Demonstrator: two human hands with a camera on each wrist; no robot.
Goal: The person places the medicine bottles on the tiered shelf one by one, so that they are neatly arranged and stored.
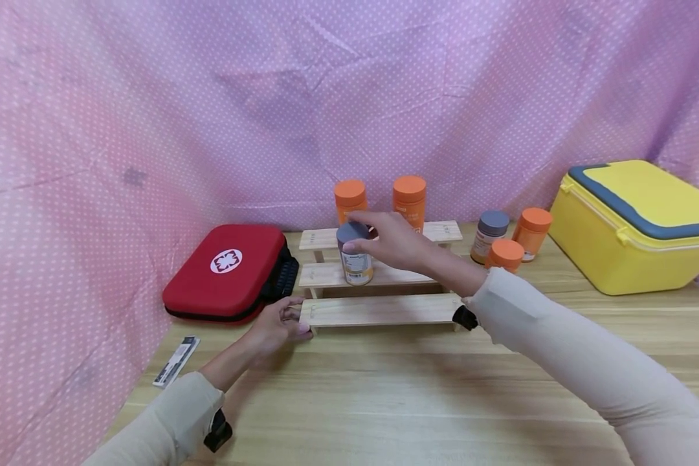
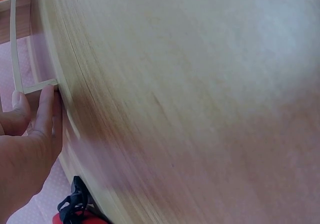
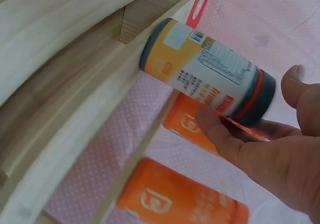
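Note:
A wooden three-step rack (image 1: 378, 310) stands on the table. My left hand (image 1: 276, 327) holds the left end of its lowest step, with thumb and fingertips against the end piece (image 2: 42, 86). On the middle step, near its left end, stands a white-and-yellow pill bottle (image 3: 200, 69) with a grey cap (image 1: 352, 232). My right hand (image 1: 393, 239) is around that cap from the right, fingers spread; in the right wrist view the thumb (image 3: 295, 87) stands apart from it. Two orange bottles (image 1: 409, 194) stand on the top step, the left one partly hidden.
At left lies a red first-aid case (image 1: 227, 272), with a small flat white box (image 1: 177, 361) in front. Right of the rack stand a grey-capped bottle (image 1: 489, 236) and two orange-capped bottles (image 1: 532, 233). A yellow lidded box (image 1: 635, 239) is further right. A pink dotted curtain (image 1: 349, 97) hangs behind.

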